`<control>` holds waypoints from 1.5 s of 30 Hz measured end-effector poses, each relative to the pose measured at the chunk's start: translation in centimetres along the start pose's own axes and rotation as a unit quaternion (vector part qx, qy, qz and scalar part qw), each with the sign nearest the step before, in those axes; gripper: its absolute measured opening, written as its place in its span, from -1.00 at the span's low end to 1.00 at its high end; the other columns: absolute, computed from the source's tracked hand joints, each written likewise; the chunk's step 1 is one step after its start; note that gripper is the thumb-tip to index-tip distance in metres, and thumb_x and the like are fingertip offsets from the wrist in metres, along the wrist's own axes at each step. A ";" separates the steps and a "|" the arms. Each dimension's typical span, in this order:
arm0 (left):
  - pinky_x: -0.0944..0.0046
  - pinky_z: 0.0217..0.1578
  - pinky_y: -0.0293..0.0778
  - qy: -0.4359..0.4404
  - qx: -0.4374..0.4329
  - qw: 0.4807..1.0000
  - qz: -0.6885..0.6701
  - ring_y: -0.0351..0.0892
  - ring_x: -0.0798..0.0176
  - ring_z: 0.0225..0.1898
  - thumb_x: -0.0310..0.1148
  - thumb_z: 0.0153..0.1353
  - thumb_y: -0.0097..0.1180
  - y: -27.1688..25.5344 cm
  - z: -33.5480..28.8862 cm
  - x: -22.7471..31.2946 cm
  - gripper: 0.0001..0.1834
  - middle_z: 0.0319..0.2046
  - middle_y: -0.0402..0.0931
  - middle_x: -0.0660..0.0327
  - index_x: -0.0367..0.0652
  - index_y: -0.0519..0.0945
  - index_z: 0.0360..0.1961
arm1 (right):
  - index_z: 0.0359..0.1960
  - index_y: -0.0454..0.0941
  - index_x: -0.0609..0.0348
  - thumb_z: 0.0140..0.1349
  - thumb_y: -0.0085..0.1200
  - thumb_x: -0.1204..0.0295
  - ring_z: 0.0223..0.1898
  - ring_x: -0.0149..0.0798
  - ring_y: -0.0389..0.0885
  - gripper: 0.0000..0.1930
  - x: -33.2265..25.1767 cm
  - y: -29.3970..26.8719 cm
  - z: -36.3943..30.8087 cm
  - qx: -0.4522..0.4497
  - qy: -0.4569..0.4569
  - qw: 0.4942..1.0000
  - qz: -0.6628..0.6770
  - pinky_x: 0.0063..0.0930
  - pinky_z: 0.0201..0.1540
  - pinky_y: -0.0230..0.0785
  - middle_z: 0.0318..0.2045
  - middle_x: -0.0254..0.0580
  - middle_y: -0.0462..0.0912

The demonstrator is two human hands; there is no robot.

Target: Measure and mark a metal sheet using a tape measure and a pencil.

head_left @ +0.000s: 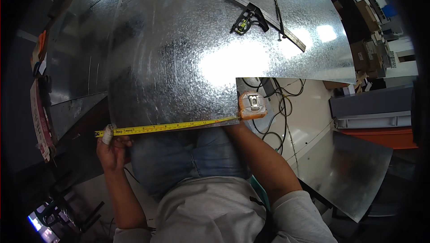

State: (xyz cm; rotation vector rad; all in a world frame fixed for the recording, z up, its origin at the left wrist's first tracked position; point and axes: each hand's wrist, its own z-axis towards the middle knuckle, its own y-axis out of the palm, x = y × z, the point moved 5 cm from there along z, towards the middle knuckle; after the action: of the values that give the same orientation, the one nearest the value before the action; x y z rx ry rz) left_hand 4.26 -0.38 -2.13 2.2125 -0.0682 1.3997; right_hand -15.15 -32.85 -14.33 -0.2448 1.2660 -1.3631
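Note:
A yellow tape measure blade (172,127) is stretched along the near edge of a large shiny metal sheet (156,73). At its left end, my left hand (114,150) pinches the blade, the thumb on top with a white wrapping around it. The orange and grey tape measure case (253,105) sits at the right, over the notch cut in the sheet's corner. My right hand (234,129) is just under the case and the blade, closed on the tape measure; the sheet's edge and the case hide most of its fingers.
On the sheet's far right lie a combination square (251,19) and a thin dark drill bit-like rod (278,14). Black cables (282,108) run over the floor beyond the notch. A loose metal sheet (345,171) stands at the right, near grey and orange bins (376,138).

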 end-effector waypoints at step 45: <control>0.18 -0.46 0.56 -0.007 0.016 1.000 0.018 0.63 0.11 -0.53 -0.22 0.42 0.08 -0.6 0.0 0.1 -0.69 -0.49 0.62 0.01 -0.31 0.56 -0.07 | 0.07 0.48 0.29 0.10 0.31 0.48 -0.21 -0.33 0.70 -0.52 -7.0 -16.1 0.2 -0.035 0.341 0.734 0.586 -0.41 -0.08 0.58 -0.22 -0.23 0.67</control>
State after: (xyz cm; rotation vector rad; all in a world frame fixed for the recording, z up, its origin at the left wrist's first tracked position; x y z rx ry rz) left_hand 4.50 0.17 -2.25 2.2572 -0.0913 1.4145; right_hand -22.38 -32.00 1.68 0.9800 1.5922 -0.2348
